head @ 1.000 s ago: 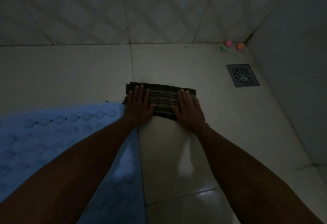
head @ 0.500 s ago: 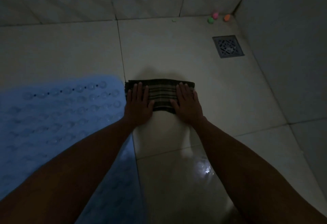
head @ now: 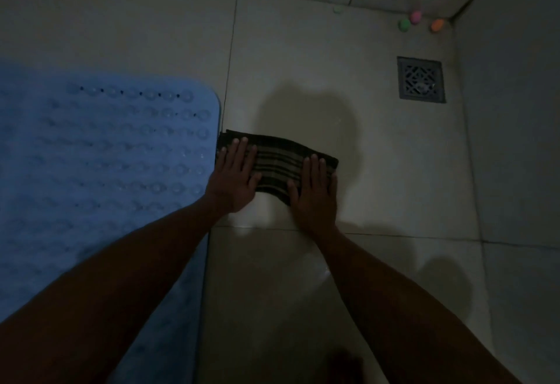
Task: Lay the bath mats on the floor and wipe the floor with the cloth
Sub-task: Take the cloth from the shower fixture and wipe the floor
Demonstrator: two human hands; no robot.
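Both hands flat, fingers spread, palms down on the cloth (head: 277, 165): left hand (head: 235, 177) on its left end, right hand (head: 313, 189) on its right end, hands apart, pressing rather than gripping. I see the folded striped cloth lying on the floor (head: 394, 171), its left edge just beside the blue bath mat (head: 106, 156). Drain grate (head: 421, 79) sits well right of the cloth, toward the corner. Three small coloured balls (head: 419, 21) lie beyond the drain at the wall.

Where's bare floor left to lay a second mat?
Free: tiles between the cloth and the drain, and the strip beyond the blue mat along the wall. Crowded: far corner with three small balls, and under both hands.
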